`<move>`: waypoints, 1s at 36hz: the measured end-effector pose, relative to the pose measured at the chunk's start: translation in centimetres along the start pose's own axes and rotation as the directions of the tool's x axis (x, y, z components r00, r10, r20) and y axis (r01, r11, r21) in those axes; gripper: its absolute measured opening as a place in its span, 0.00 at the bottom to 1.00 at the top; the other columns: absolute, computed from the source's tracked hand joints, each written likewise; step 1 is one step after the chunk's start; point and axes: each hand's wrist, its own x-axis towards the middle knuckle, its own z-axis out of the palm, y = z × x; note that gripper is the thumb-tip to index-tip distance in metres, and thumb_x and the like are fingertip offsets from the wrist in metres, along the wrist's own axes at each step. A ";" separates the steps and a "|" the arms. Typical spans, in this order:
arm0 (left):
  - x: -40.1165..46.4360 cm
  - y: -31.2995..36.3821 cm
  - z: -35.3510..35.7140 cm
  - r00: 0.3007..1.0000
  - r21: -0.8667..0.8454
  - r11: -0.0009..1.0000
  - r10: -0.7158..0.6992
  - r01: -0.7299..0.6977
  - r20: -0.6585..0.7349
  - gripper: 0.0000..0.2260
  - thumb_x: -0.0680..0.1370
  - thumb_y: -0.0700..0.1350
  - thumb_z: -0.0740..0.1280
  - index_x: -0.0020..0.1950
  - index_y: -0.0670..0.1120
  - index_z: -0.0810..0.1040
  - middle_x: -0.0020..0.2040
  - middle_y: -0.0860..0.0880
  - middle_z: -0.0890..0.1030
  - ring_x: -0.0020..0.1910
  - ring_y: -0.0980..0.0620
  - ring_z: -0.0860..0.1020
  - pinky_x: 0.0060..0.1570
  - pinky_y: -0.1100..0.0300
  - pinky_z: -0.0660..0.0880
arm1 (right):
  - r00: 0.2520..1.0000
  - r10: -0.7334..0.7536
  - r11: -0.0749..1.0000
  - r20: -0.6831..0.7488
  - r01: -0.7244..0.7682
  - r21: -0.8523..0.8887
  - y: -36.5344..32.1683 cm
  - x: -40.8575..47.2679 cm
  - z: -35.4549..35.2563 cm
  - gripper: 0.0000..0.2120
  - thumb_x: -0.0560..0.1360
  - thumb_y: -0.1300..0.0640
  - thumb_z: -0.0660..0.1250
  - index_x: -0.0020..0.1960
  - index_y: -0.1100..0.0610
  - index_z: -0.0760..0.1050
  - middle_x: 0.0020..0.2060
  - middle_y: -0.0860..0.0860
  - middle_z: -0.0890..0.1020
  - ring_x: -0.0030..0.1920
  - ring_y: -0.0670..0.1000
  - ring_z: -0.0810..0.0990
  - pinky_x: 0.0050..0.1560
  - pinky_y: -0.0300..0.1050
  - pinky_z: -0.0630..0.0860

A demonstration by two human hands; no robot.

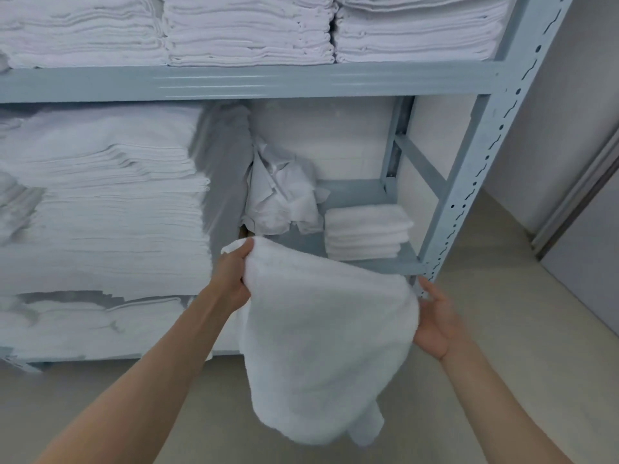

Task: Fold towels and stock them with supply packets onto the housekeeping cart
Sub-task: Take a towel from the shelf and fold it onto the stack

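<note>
My left hand (234, 279) pinches the top corner of a white towel (328, 343) hanging before the grey-blue shelving (469, 169); my right hand (435, 323), fingers spread, touches its edge at three o'clock. Folded towels (366, 231) sit at twelve o'clock.

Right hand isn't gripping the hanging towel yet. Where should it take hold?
Probably the upper right edge of the white towel, coming in from the right. The left hand pinches the top left corner, the rest droops, and the right hand sits open beside that edge.
</note>
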 end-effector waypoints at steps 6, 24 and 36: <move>0.0 0.3 0.5 0.993 0.148 0.988 0.059 -0.043 -0.101 0.15 0.80 0.41 0.69 0.65 0.39 0.77 0.59 0.40 0.82 0.57 0.42 0.81 0.57 0.48 0.79 | 0.941 0.112 0.951 -0.320 -0.195 -0.241 0.5 -0.5 -4.9 0.19 0.80 0.61 0.62 0.69 0.66 0.72 0.64 0.64 0.77 0.53 0.60 0.78 0.56 0.56 0.74; -0.9 -1.0 1.9 0.976 0.676 0.714 0.041 -0.179 0.215 0.14 0.83 0.41 0.64 0.68 0.41 0.73 0.59 0.40 0.81 0.55 0.41 0.81 0.44 0.52 0.80 | 0.872 0.247 0.907 -0.423 -0.362 -0.216 0.9 0.1 -6.6 0.07 0.78 0.67 0.61 0.55 0.66 0.75 0.42 0.59 0.78 0.42 0.58 0.77 0.46 0.53 0.75; 1.5 -0.9 1.8 0.995 0.672 0.739 0.097 -0.050 -0.033 0.20 0.75 0.39 0.74 0.63 0.31 0.75 0.56 0.34 0.80 0.49 0.39 0.79 0.54 0.44 0.77 | 0.873 0.139 0.950 -0.467 -0.251 -0.186 -3.1 0.5 -9.3 0.13 0.78 0.58 0.66 0.60 0.62 0.77 0.55 0.60 0.82 0.53 0.60 0.80 0.61 0.56 0.75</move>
